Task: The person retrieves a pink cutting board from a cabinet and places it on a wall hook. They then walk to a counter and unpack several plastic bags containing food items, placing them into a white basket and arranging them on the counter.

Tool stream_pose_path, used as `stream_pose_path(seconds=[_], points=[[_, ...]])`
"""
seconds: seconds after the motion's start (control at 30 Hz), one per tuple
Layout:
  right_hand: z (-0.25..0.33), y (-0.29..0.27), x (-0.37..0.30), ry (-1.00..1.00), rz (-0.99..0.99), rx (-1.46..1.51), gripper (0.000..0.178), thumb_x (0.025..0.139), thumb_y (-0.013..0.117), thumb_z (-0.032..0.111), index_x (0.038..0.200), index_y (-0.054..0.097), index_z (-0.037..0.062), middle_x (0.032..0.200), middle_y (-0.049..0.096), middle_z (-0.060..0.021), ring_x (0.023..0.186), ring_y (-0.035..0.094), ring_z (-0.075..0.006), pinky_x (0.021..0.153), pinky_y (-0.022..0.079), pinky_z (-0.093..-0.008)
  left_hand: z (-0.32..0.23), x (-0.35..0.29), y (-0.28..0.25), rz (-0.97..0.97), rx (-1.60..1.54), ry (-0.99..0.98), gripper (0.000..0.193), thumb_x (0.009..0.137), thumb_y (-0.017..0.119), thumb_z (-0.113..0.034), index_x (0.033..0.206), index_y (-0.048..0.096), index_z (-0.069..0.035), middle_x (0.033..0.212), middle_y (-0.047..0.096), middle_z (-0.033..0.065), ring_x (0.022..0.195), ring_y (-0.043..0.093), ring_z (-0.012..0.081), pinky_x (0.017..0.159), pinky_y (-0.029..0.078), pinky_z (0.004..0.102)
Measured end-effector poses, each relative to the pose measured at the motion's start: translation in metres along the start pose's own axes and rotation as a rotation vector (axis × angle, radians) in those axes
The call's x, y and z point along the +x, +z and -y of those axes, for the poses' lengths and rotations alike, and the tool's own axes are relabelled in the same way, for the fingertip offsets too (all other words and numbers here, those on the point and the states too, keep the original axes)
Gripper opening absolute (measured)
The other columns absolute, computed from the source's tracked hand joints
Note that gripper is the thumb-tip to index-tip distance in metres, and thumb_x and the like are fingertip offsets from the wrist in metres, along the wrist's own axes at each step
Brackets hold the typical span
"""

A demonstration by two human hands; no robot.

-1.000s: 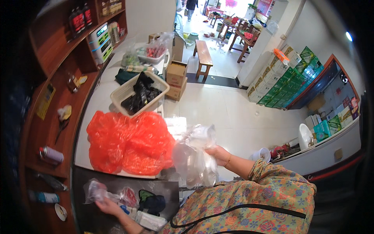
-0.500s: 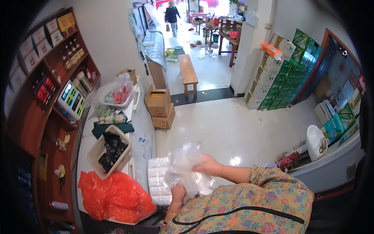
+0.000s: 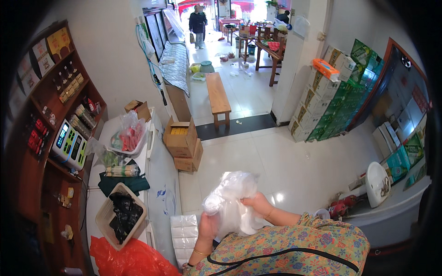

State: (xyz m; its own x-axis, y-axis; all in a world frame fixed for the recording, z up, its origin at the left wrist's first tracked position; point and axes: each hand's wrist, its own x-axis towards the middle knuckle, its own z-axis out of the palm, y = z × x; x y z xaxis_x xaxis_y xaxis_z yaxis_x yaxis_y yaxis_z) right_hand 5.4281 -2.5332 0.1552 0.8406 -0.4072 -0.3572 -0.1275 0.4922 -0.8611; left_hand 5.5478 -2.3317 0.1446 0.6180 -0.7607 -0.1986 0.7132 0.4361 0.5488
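Note:
Between both hands, close in front of my body, is a crumpled clear plastic bag (image 3: 235, 193) with something white showing in its lower part; I cannot make out what. My left hand (image 3: 209, 225) grips its lower left side. My right hand (image 3: 258, 205) is closed on the right side, thumb pressed against the plastic. Beside my left forearm, a plastic-wrapped pack of white rolls or tissue (image 3: 183, 233) stands against the white chest freezer. A red plastic bag (image 3: 126, 257) lies on the near end of the freezer.
On the white freezer (image 3: 161, 184) sit a beige basket (image 3: 105, 220) with a black bag and a white tray (image 3: 146, 138) of bagged goods. Cardboard boxes (image 3: 182, 142), a wooden bench (image 3: 216, 94) and stacked cartons (image 3: 322, 99) stand ahead. A white basin (image 3: 376, 184) is at right.
My hands and the clear bag have shifted slightly right, and the left hand now shows more beside the bag. The view has turned a little. The distant person has come nearer.

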Motion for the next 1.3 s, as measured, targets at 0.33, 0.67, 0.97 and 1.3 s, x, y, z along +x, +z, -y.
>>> stream_pose_path(seconds=[0.33, 0.67, 0.97, 1.3], points=[[0.083, 0.077, 0.221, -0.005, 0.371, -0.18, 0.044, 0.081, 0.075, 0.003, 0.124, 0.064, 0.0007, 0.118, 0.068, -0.0082, 0.108, 0.063, -0.0186, 0.095, 0.05, -0.0356, -0.13, 0.161, -0.054, -0.279, 0.184, 0.223, 0.019, 0.105, 0.055, -0.02, 0.112, 0.064, -0.005, 0.094, 0.064, -0.0017, 0.08, 0.055, 0.0063, 0.071, 0.045, 0.0231], [0.11, 0.124, 0.327, 0.118, 0.683, -0.162, 0.059, 0.076, 0.073, -0.002, 0.132, 0.058, 0.0013, 0.124, 0.064, -0.0074, 0.116, 0.058, -0.0201, 0.101, 0.047, -0.0355, -0.179, 0.247, -0.054, -0.237, 0.082, -0.107, 0.027, 0.1, 0.056, -0.014, 0.123, 0.063, -0.002, 0.108, 0.07, 0.009, 0.092, 0.069, 0.0201, 0.08, 0.056, 0.0327], [0.152, 0.144, 0.383, 0.041, 0.73, -0.374, 0.041, 0.079, 0.073, 0.008, 0.118, 0.065, 0.0004, 0.112, 0.067, -0.0078, 0.103, 0.061, -0.0189, 0.094, 0.049, -0.0351, -0.187, 0.243, -0.027, -0.376, 0.29, 0.094, 0.033, 0.105, 0.052, -0.025, 0.129, 0.056, -0.002, 0.124, 0.063, 0.011, 0.111, 0.061, 0.0212, 0.091, 0.051, 0.0347], [0.176, 0.127, 0.433, -0.054, 0.695, -0.254, 0.042, 0.082, 0.076, 0.013, 0.121, 0.065, 0.0018, 0.115, 0.069, -0.0063, 0.107, 0.064, -0.0173, 0.096, 0.05, -0.0344, -0.179, 0.27, -0.008, -0.621, 0.501, 0.471, 0.039, 0.103, 0.056, -0.016, 0.136, 0.048, 0.002, 0.13, 0.058, 0.011, 0.118, 0.056, 0.0199, 0.101, 0.044, 0.0318]])
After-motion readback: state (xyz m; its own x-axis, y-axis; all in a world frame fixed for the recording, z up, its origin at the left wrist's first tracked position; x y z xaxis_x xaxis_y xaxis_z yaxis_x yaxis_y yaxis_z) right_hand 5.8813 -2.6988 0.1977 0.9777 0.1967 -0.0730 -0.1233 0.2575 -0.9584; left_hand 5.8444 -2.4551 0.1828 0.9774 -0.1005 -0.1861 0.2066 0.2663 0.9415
